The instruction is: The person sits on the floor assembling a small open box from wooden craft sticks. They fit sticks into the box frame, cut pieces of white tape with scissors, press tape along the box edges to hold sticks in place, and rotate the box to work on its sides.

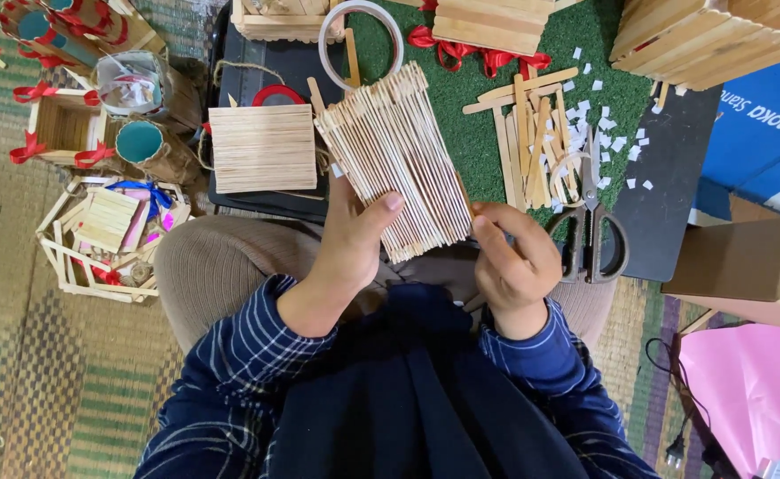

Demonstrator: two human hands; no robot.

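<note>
Over on the far left there's a bunch of small stick-built boxes with red ribbon [57,129], a couple of teal-lined tubes [139,142] wrapped in twine, and an open stick frame [97,239] full of odds and ends on the woven mat. Next to those, a flat square stick panel [263,148] lies on a black tray [266,202], with a roll of clear tape [361,35] just above it. In the middle, the left hand [346,253] is grasping a mat of thin sticks [396,160], thumb pressed across the front near its lower edge, fingers tucked behind; the mat is tilted and held up over the lap. The right hand [510,262] is at the mat's lower right corner, fingers curled in tight and pinching the edge. Further right, loose flat sticks [532,133] and white paper scraps sit on green turf, then black-handled scissors [592,226], and a cardboard box [745,262] near pink paper [754,386].
</note>
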